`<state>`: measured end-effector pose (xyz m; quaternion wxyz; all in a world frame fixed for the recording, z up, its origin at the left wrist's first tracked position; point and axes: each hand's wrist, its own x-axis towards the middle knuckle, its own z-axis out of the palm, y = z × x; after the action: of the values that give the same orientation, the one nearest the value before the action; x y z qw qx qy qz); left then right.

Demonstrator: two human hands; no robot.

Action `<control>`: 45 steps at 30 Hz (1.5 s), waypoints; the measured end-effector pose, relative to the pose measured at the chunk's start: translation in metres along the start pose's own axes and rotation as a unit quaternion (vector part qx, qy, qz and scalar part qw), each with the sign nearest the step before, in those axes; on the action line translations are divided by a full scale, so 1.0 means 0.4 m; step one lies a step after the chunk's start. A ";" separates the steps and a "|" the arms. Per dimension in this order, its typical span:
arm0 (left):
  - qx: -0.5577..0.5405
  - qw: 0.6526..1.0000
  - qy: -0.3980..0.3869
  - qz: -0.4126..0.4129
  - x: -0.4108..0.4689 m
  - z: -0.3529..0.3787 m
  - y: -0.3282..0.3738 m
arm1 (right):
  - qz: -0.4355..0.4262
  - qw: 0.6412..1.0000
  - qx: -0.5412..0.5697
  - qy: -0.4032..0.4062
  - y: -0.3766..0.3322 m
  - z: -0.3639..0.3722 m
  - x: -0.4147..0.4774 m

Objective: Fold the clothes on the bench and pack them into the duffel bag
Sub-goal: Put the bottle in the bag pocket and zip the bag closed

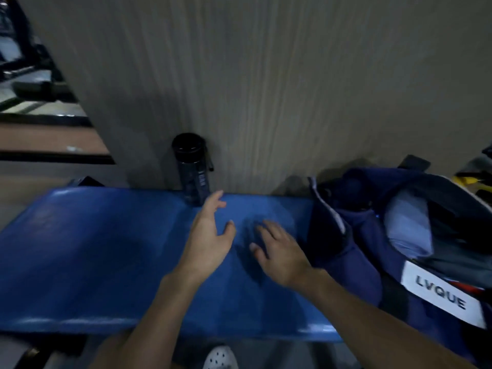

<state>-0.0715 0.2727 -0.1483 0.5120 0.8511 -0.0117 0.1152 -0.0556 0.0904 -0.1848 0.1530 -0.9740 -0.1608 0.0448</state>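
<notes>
A navy duffel bag (399,235) with a white "LVQUE" label stands open at the right end of the blue padded bench (93,249). Inside it I see folded cloth, a light blue piece (407,230) and darker pieces. My left hand (210,235) hovers over the middle of the bench with its fingers relaxed and spread, holding nothing. My right hand (279,249) is just to its right, fingers straight, low over the bench and close to the bag's left flap. The frame is blurred by motion.
A dark water bottle (191,169) stands at the back edge of the bench against a grey panel wall (266,75). Gym gear shows at the far left. A white perforated shoe (221,358) is below the bench's front edge.
</notes>
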 end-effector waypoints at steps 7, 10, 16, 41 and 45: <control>-0.020 0.988 0.151 0.001 0.106 -0.066 -0.042 | 0.060 0.992 -0.106 -0.029 -0.005 0.111 0.069; -0.010 0.980 0.196 0.014 0.152 -0.062 -0.042 | 0.063 0.990 -0.118 -0.035 0.003 0.129 0.071; -0.007 0.979 0.201 0.030 0.223 -0.048 -0.049 | 0.061 0.990 -0.127 -0.021 -0.001 0.140 0.079; -0.333 0.910 0.244 -0.030 0.065 0.022 0.194 | 0.010 0.957 0.016 0.289 0.087 -0.166 -0.122; -0.338 0.909 0.241 -0.030 0.026 0.069 0.211 | 0.144 0.957 -0.052 0.247 0.118 -0.201 -0.135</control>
<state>-0.0681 0.2095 -0.0852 0.7595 0.5737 0.0989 0.2904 -0.0813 0.0074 -0.1213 0.1289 -0.9743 0.0214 -0.1837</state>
